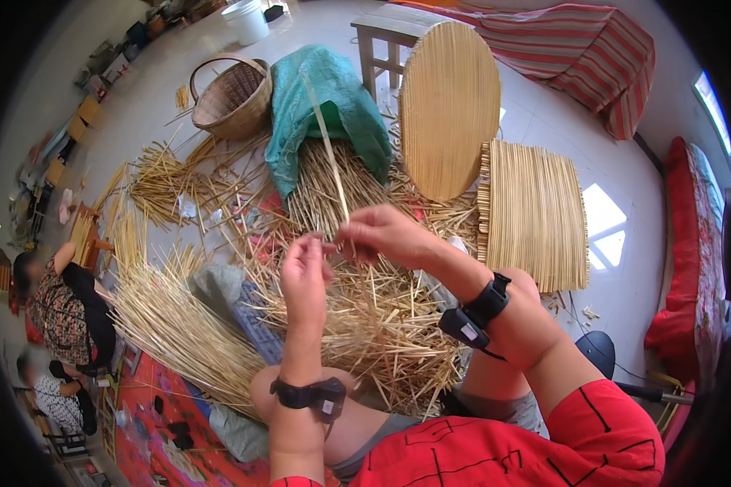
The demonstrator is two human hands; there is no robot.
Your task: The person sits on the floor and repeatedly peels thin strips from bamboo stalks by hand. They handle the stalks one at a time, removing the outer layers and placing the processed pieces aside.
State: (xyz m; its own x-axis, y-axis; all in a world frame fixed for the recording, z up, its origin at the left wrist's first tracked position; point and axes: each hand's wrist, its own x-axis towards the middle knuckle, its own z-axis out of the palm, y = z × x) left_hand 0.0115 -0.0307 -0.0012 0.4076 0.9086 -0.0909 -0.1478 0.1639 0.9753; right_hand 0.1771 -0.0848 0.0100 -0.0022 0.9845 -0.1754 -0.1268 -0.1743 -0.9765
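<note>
Between the thumb and fingers of my right hand is a long, pale straw stalk, which points away from me over the bundle in the green sack. My left hand is close beside the right one, its fingers drawn together. Whether a thin stalk is pinched in it is too blurred to tell. Under both hands spreads a loose heap of cut straw. A large bundle of long stalks lies to the left, next to a blue plastic crate.
Darker stalks stick out of a green woven sack. A handled wicker basket stands left of it. An oval straw panel leans by a wooden bench; a rectangular one is nearby. Two people sit at far left.
</note>
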